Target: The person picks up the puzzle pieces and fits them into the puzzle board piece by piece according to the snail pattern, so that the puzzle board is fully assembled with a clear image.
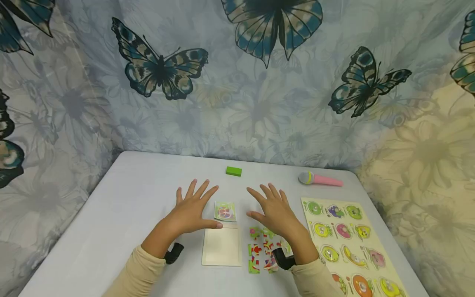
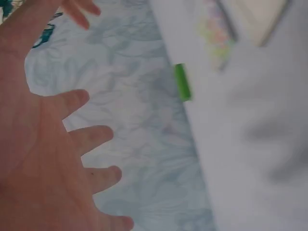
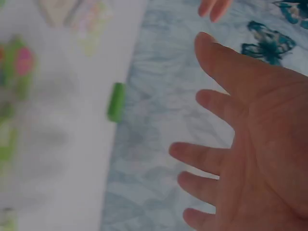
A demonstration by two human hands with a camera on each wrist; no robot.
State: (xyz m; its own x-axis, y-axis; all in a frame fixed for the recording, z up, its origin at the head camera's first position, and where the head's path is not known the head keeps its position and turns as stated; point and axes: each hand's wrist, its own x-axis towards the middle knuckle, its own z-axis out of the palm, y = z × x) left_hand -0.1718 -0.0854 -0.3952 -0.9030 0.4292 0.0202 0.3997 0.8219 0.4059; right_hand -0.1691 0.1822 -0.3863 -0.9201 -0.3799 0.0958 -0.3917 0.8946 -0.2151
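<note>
Both hands hover over the white table with fingers spread and nothing in them. In the head view my left hand (image 1: 191, 212) is beside a cream square tray (image 1: 222, 247), its thumb over the tray's top edge. My right hand (image 1: 276, 214) is above several colourful puzzle pieces (image 1: 254, 250), partly hiding them. Between the hands lies a small square picture card (image 1: 225, 211), just beyond the tray. The left wrist view shows the left palm (image 2: 48, 163) with fingers apart; the right palm (image 3: 269, 139) looks the same in the right wrist view.
A green block (image 1: 233, 171) lies near the table's back edge. A pink toy microphone (image 1: 320, 179) is at the back right. Along the right side lies a cream board (image 1: 330, 222) with rows of food pictures. Butterfly-printed cloth (image 1: 252, 111) hangs behind the table.
</note>
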